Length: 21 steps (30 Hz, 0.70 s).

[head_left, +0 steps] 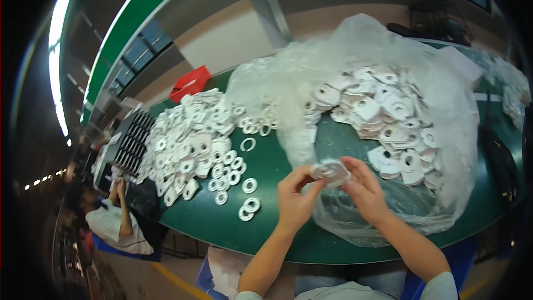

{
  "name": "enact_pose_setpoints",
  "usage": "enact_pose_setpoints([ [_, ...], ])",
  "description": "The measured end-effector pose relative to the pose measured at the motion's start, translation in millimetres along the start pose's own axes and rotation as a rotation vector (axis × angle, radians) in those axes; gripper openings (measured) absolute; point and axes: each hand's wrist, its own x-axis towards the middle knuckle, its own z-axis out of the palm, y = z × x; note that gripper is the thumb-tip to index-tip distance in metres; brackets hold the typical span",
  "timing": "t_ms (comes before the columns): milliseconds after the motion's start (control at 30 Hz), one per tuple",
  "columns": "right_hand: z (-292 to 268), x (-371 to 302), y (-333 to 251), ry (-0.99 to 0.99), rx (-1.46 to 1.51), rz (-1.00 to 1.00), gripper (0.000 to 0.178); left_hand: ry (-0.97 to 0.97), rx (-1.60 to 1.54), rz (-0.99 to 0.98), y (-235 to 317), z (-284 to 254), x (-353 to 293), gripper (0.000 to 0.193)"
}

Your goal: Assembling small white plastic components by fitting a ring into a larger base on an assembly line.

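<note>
Between my two hands, over the near part of the table, is a white flat plastic part [331, 172] with a round ring shape in its middle. My left hand [295, 197] pinches its left edge with thumb and fingers. On the opposite edge, the fingers of my right hand [365, 191] are closed. Just beyond my hands, a large clear plastic bag [461, 150] lies spread open, holding a heap of similar white parts [383, 105] with round holes. To the left, several loose white rings [250, 185] lie on the table.
A big pile of white parts [191, 139] covers the left of the green table [266, 239]. Behind it stands a red bin [190, 83], and black racked trays [133, 136] are at the far left. Another person [119, 225] sits at the table's left end.
</note>
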Motion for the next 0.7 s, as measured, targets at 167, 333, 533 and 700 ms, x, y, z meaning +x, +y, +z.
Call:
enact_pose_setpoints([
  [167,-12,-3,-2,-0.083,-0.342,0.03,0.039,0.433,0.221,-0.099,21,-123,10,0.015],
  [333,-8,1,0,-0.061,-0.457,0.122,0.031,0.789,1.34,-0.065,-6,-375,52,0.032],
  [533,-16,1,3,-0.11,-0.545,0.084,0.021,0.835,1.466,0.046,45,-393,135,0.042],
  [700,-16,4,8,-0.168,-0.736,-0.015,0.017,0.178,1.213,0.03,-2,-272,141,0.037],
])
